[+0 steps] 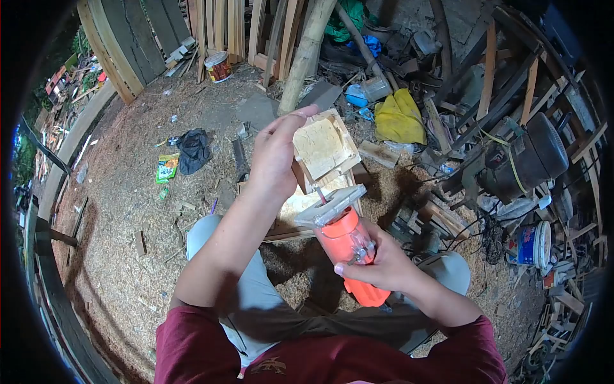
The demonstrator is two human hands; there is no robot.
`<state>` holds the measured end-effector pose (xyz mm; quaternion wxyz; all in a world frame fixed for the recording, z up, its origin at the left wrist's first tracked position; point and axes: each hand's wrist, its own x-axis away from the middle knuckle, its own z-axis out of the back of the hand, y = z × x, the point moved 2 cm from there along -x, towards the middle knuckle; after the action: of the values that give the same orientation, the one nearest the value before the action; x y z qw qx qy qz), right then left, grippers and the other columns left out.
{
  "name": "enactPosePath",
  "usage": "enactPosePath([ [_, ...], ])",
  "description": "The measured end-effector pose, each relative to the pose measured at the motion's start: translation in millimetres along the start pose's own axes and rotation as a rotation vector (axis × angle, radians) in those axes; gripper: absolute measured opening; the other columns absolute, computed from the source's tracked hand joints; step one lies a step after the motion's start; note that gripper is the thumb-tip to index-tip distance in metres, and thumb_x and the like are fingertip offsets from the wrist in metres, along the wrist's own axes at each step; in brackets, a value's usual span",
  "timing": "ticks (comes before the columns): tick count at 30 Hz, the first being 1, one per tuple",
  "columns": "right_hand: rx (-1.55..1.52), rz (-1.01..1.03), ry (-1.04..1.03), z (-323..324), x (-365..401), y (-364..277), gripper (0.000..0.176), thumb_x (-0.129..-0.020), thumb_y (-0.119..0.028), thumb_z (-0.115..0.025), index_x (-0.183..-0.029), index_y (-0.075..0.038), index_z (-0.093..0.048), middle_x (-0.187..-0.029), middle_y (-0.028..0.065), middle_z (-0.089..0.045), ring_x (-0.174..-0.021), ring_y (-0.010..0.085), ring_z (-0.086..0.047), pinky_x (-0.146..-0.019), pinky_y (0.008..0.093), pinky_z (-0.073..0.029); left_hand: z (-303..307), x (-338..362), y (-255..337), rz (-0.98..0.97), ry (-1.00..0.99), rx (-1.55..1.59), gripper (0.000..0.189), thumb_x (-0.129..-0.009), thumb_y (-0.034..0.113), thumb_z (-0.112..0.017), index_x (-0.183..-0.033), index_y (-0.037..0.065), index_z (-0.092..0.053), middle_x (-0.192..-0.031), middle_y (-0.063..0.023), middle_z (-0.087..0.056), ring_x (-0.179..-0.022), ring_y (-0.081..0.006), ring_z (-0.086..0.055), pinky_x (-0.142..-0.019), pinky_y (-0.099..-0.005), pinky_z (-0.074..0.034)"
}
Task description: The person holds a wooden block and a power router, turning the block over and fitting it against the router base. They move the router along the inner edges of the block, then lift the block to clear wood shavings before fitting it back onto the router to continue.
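My left hand (276, 144) is closed on the left edge of a small pale square wooden piece (325, 148), held tilted up, with a raised rim around a rough, recessed middle. In my right hand (387, 261) is an orange-red trim router (344, 233), my fingers wrapped round its body. Its clear base plate (332, 206) points up and away from me. A thin bit (321, 194) sticks out of that base, just below the piece's lower edge. Behind both lies a lit wooden workpiece (293, 211) in front of my knees, partly hidden by the router and hand.
Wood shavings cover the ground (144, 211). A black plastic bag (193, 152) and a green packet (167, 166) lie at left. On the right are a yellow cloth-like sack (400, 117), a dark motor-like machine (527, 157), a white-and-blue bucket (534, 244) and scrap wood. A pole (308, 54) stands ahead.
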<state>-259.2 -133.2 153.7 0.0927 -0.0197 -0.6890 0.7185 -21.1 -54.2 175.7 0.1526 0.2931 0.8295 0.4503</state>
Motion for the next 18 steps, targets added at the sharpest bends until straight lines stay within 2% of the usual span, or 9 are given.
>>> enactPosePath([
  [9, -0.01, -0.035, -0.009, 0.6, -0.3, 3.5, 0.057, -0.086, -0.016, -0.087, -0.131, -0.003, -0.055, -0.111, 0.0019, -0.064, -0.103, 0.0095, -0.061, -0.093, 0.0307, -0.051, -0.6, 1.5, -1.2, 0.009, 0.013, 0.016, 0.042, -0.102, 0.019, -0.053, -0.134, -0.006, -0.063, -0.125, -0.0179, -0.07, -0.112, -0.0249, -0.071, -0.098, -0.0386, -0.058],
  [18, -0.011, -0.028, -0.012, 0.1, -1.0, 1.1, 0.056, -0.085, -0.016, -0.087, -0.13, -0.004, -0.056, -0.11, 0.0012, -0.064, -0.101, 0.0089, -0.061, -0.092, 0.0303, -0.051, -1.3, 2.2, -0.4, 0.015, 0.012, 0.009, 0.041, -0.102, 0.019, -0.055, -0.134, -0.005, -0.064, -0.126, -0.018, -0.07, -0.112, -0.0245, -0.071, -0.099, -0.0382, -0.057],
])
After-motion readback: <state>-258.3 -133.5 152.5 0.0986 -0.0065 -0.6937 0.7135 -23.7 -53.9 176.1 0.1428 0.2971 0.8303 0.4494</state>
